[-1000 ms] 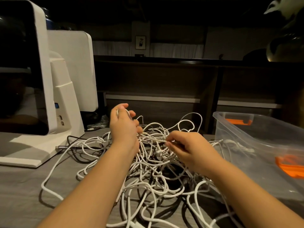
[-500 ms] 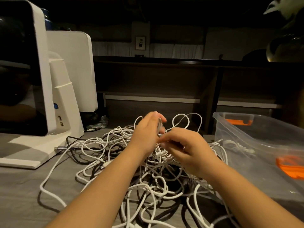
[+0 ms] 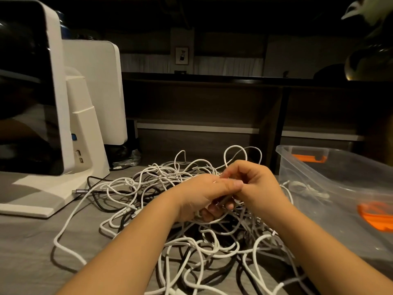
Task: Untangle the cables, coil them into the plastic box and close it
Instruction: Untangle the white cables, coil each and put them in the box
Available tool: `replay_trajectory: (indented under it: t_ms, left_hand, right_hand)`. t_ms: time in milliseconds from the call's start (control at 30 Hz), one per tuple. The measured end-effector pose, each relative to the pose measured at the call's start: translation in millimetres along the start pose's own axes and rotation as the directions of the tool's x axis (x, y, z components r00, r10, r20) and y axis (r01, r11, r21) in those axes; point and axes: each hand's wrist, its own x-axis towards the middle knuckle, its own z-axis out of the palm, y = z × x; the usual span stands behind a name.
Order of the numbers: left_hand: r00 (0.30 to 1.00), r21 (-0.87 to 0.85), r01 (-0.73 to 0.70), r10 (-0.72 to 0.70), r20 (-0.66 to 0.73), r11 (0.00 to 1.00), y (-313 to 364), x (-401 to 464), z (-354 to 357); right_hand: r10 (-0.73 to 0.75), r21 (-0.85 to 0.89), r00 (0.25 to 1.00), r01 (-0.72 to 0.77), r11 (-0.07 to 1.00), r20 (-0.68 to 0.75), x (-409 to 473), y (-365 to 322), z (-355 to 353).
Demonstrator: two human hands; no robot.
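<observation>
Both hands over the middle of the cable tangle (image 3: 170,209) on the worktop (image 3: 32,241). Left hand (image 3: 204,194): grip curled round a bundle of strands, thumb laid along the top pointing at the right hand, fingertips tucked under with cable running through them. Right hand (image 3: 253,184): grip pinched together on strands right at the left thumb tip; exactly which strand, can't tell. The two hands are touching.

Tangle is mostly white cables with a few black ones (image 3: 102,201) mixed in, loops rising behind my hands, loose runs trailing toward me. One metal-shelled plug (image 3: 79,190) lies at the tangle's left edge.

Clear plastic box (image 3: 331,188) sits just right of the tangle, open, orange latches (image 3: 308,158) at its far and right sides. One white cable already lies inside it (image 3: 306,188). Lid not in view.

Left of the tangle: white monitor on a stand (image 3: 85,145), base resting on the worktop.
</observation>
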Motion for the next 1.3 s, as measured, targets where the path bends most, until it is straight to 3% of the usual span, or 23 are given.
replay_trajectory:
  t_ms: [100, 233, 300, 367, 433, 500, 633, 733, 833, 867, 933, 1000, 1033, 1100, 1200, 1300]
  left_hand:
    - [0.998, -0.011, 0.008, -0.008, 0.057, 1.0, 0, -2, 0]
    - [0.997, -0.102, 0.034, -0.027, 0.073, 0.994, 2, -2, 5]
    - [1.0, -0.126, 0.017, -0.015, 0.014, 0.992, 4, -1, 10]
    - [0.987, -0.019, -0.069, 0.066, -0.145, 0.997, 3, 3, 14]
    - [0.903, 0.304, -0.168, 0.27, -0.334, 0.938, -3, 8, 12]
    - [0.793, 0.523, -0.215, 0.46, -0.4, 0.825, -9, 14, 6]
    - [0.67, 0.573, -0.3, 0.596, -0.442, 0.763, -12, 14, 0]
    - [0.608, 0.451, -0.386, 0.589, -0.532, 0.805, -9, 12, 2]
    - [0.545, 0.151, -0.489, 0.435, -0.717, 0.859, 3, 9, 1]
    - [0.513, 0.002, -0.566, 0.354, -0.782, 0.825, 8, 7, -4]
    - [0.474, -0.279, -0.755, 0.2, -0.857, 0.594, 20, -2, -23]
    - [0.456, -0.385, -0.833, 0.099, -0.885, 0.396, 23, -11, -44]
    - [0.451, -0.399, -0.836, 0.056, -0.891, 0.375, 23, -13, -51]
    - [0.451, -0.403, -0.799, 0.001, -0.893, 0.447, 19, -11, -52]
    - [0.473, -0.316, -0.661, 0.052, -0.879, 0.68, 17, -2, -35]
    - [0.574, -0.156, -0.478, 0.173, -0.8, 0.864, 15, 3, -12]
  right_hand:
    - [0.091, 0.187, 0.995, -0.098, 0.977, 0.045, -1, -3, -1]
    - [0.136, 0.155, 0.991, -0.135, 0.979, 0.005, 0, -2, 0]
    - [0.132, 0.127, 0.99, -0.125, 0.984, -0.048, 0, 0, -1]
    - [0.091, 0.029, 0.993, -0.089, 0.996, -0.074, 1, 2, -2]
    - [0.048, -0.107, 0.995, -0.056, 0.993, -0.084, 1, 4, -2]
    - [0.009, -0.214, 0.999, -0.02, 0.977, -0.051, 1, 4, -4]
    - [0.001, -0.361, 0.997, 0.029, 0.932, 0.08, 1, 3, -6]
    - [-0.026, -0.517, 0.993, 0.081, 0.852, 0.113, 3, 4, -5]
    - [-0.016, -0.641, 1.0, 0.017, 0.768, 0.007, 7, 9, -13]
    - [0.034, -0.711, 0.999, -0.037, 0.703, -0.018, 8, 11, -17]
    - [0.143, -0.813, 0.989, -0.111, 0.571, -0.035, 9, 19, -27]
    - [0.177, -0.805, 0.983, -0.15, 0.574, -0.057, 10, 23, -31]
    - [0.151, -0.786, 0.986, -0.148, 0.6, -0.07, 11, 23, -30]
    - [0.058, -0.739, 0.992, -0.119, 0.663, -0.108, 12, 17, -25]
    - [-0.101, -0.614, 0.978, -0.034, 0.789, -0.184, 9, 5, -17]
    - [-0.13, -0.418, 0.969, 0.031, 0.908, -0.211, 3, -3, -11]
